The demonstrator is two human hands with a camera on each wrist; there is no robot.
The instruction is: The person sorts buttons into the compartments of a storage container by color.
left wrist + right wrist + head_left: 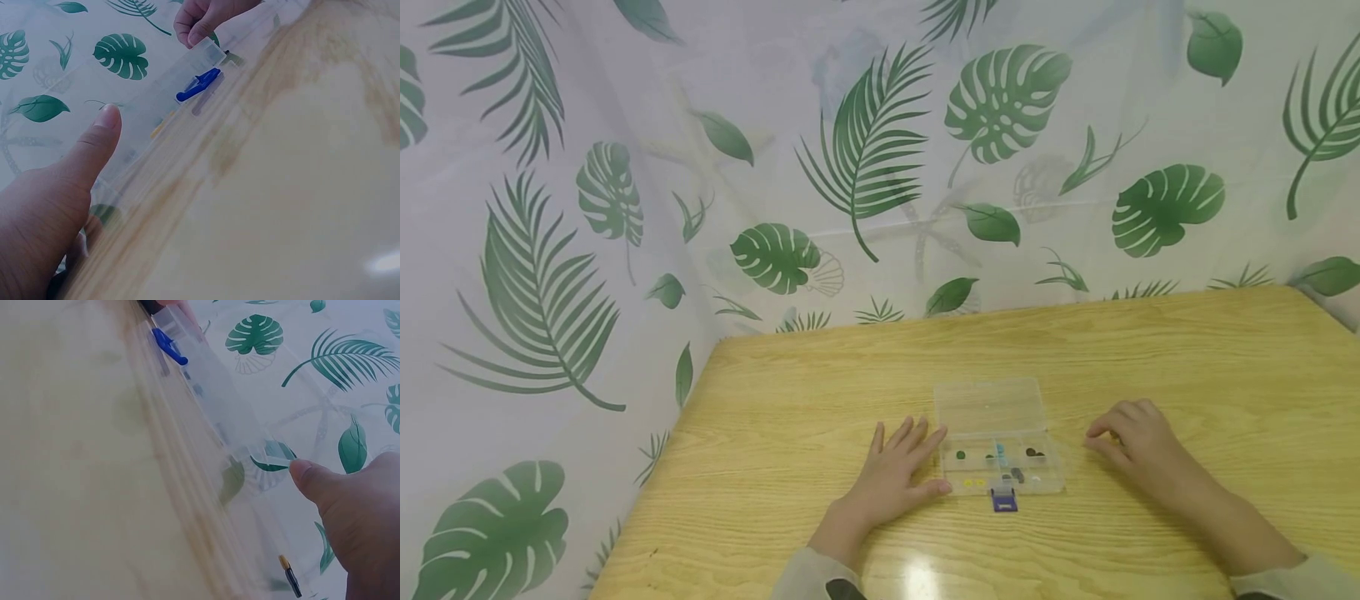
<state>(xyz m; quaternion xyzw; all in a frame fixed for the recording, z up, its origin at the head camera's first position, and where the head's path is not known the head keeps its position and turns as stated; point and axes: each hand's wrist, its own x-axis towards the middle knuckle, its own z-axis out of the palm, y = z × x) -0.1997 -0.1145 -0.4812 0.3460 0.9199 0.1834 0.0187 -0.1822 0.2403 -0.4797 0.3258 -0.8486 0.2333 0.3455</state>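
A clear plastic compartment box [951, 478] lies on the table with its lid [988, 407] folded back. Small pieces sit in its compartments: green pieces [960, 455], blue pieces [1000, 450], yellow rings [968, 483], dark brown pieces [1032, 452] and black pieces [1017, 474]. A blue latch [1004, 500] juts from the front. My left hand [891, 475] is spread at the box's left side, thumb and forefinger at its edge. Right of the box is my right hand [1146, 454], fingers curled and thumb close to the forefinger; I cannot tell whether something tiny is between them.
The wood-grain table [820, 379] reaches back to a white cloth [880, 283] printed with green leaves. This cloth also hangs along the left side. Light glares off the tabletop near its front.
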